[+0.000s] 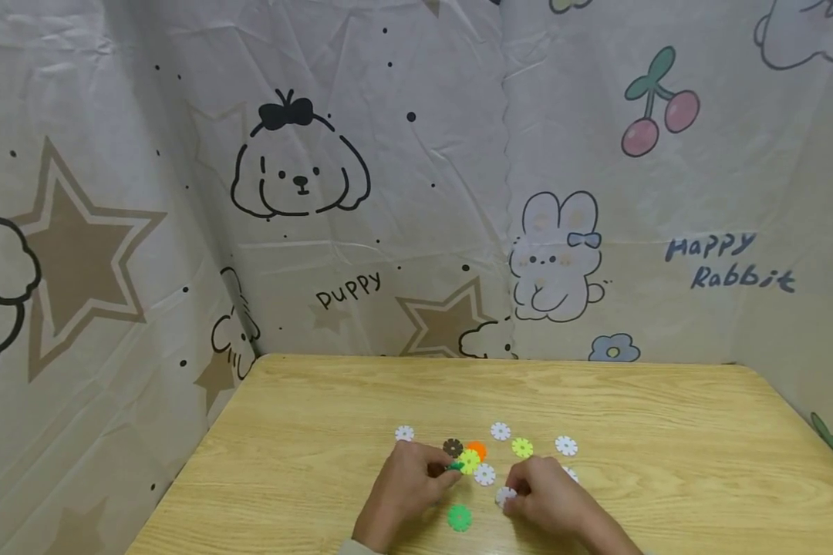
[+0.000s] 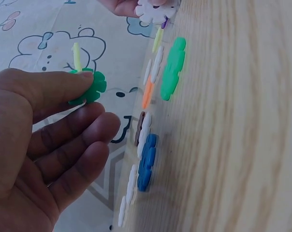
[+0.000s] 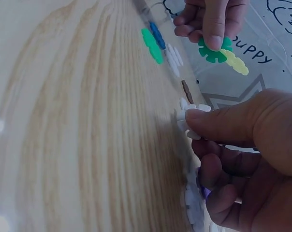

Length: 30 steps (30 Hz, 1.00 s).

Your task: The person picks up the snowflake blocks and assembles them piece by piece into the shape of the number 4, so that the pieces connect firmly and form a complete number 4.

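Note:
Between thumb and forefinger, my left hand (image 1: 411, 478) pinches a dark green notched plastic disc (image 2: 98, 87). A yellow notched disc (image 1: 469, 462) is joined to it, standing crosswise at its edge in the left wrist view. The other left fingers are loosely bent. To the right, my right hand (image 1: 551, 497) grips a white notched disc (image 1: 504, 495) by thumb and fingertips, low over the table. On the wood between the hands, nearer the body, lies a bright green disc (image 1: 460, 517).
Beyond the hands, loose discs lie on the wooden table (image 1: 305, 416): brown (image 1: 452, 446), orange (image 1: 480, 447), yellow (image 1: 522, 447) and several white ones (image 1: 500, 431). The left wrist view shows a blue disc (image 2: 147, 164). A printed cloth (image 1: 430, 216) hangs behind the table.

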### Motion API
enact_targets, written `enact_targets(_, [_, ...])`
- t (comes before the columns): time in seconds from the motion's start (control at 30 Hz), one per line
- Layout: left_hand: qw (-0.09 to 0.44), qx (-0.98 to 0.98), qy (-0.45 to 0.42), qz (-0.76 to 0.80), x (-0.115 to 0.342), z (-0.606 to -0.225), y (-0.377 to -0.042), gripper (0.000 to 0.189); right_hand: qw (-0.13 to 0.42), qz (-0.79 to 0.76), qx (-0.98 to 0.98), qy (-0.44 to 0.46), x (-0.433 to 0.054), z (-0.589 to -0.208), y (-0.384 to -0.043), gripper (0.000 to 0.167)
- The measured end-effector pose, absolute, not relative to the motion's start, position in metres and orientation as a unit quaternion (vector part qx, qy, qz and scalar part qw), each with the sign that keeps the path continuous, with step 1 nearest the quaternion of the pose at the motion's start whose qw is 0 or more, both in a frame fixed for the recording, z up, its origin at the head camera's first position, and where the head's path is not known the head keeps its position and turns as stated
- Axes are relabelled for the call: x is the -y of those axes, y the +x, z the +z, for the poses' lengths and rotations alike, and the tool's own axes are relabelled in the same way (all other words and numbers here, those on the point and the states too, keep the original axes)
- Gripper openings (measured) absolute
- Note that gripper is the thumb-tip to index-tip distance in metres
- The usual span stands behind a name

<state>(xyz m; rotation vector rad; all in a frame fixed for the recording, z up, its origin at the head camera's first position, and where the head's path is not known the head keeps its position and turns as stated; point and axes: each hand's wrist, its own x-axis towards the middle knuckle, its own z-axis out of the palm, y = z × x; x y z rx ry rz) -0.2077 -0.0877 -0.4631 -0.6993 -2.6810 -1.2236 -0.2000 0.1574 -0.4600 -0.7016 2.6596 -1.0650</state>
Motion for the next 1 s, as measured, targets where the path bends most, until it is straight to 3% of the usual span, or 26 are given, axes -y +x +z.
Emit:
enact_targets(0.3, [0.03, 0.878, -0.247, -0.409, 0.087, -0.461, -0.207, 0.005, 0.061, -0.394, -0.886, -0.237, -0.159, -0.451, -0.2, 0.014])
enact_targets(1.0, [0.01, 0.868, -0.278, -0.411, 0.079, -0.463, -0.205, 0.006, 0.038, -0.435, -0.878, -0.199, -0.157, -0.437, -0.202, 0.009])
